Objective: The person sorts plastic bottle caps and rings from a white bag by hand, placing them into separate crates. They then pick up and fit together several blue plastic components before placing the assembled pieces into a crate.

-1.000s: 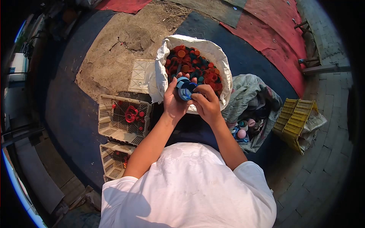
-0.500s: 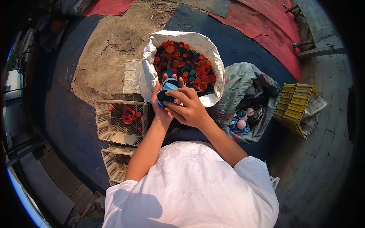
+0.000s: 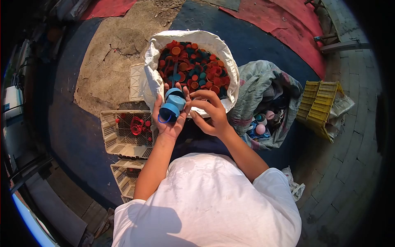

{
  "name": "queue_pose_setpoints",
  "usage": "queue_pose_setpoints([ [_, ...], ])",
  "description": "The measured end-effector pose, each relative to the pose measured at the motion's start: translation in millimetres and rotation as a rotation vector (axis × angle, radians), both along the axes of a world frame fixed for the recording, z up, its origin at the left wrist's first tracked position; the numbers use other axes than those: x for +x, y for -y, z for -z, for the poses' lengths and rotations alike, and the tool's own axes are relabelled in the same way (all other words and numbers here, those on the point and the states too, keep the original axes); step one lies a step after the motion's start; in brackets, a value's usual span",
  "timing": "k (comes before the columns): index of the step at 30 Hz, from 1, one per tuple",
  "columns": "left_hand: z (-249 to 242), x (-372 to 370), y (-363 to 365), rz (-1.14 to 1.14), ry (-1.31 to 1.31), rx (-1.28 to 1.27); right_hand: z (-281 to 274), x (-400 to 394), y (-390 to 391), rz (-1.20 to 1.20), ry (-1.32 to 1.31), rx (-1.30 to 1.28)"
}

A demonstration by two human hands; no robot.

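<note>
My left hand (image 3: 172,126) is turned palm up above the near rim of a white woven sack (image 3: 232,76), its fingers curled around blue plastic lids (image 3: 176,101). One lid shows a dark hollow and a bright blue ring at its lower edge. My right hand (image 3: 210,113) is just to the right, fingers bent and apart; its fingertips come close to the lids, and whether they touch cannot be made out. Inside the sack lies a heap of red, orange and teal plastic caps (image 3: 197,68).
Two beige crates (image 3: 123,151) stand on the left, red plastic pieces in them. To the right, an open grey-green sack (image 3: 251,88) holds cups and other items, including a pink ball (image 3: 260,129). Beyond it are yellow crates (image 3: 309,105). Blue and red sheets cover parts of the ground.
My right hand has drawn back to the right from over the lids, uncovering them. The lids have been turned in my left hand, and the view has shifted slightly.
</note>
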State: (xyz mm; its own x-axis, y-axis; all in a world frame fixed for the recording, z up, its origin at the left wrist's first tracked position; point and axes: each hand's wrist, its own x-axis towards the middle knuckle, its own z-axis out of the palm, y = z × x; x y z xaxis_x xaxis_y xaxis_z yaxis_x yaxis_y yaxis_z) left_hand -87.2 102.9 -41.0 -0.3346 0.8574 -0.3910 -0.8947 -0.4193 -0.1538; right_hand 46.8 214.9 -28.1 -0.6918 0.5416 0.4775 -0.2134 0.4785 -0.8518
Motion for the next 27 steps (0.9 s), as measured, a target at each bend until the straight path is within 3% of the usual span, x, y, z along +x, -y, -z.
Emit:
queue_pose_setpoints([
  [1, 0, -1, 2, 0.003, 0.008, -0.001, -1, -2, -7, 0.075, -0.021, -0.064],
  [6, -8, -3, 10, -0.002, -0.027, -0.006, 39, -11, -55, 0.233, 0.358, -0.563],
  [10, -14, -7, 21, -0.017, -0.017, 0.007, 67, -28, -76, 0.081, 0.745, -0.211],
  [13, -18, -7, 29, -0.045, -0.031, -0.004, 88, -41, -75, 0.055, 0.866, -0.006],
  [16, -10, -10, 39, -0.057, -0.051, -0.007, 92, -49, -66, -0.095, 0.871, -0.067],
  [23, -11, -5, 41, -0.061, -0.057, 0.024, 103, -47, -32, -0.175, 0.874, -0.055],
  [27, -13, -3, 39, -0.055, -0.069, 0.006, 96, -57, -28, -0.235, 1.064, 0.037],
])
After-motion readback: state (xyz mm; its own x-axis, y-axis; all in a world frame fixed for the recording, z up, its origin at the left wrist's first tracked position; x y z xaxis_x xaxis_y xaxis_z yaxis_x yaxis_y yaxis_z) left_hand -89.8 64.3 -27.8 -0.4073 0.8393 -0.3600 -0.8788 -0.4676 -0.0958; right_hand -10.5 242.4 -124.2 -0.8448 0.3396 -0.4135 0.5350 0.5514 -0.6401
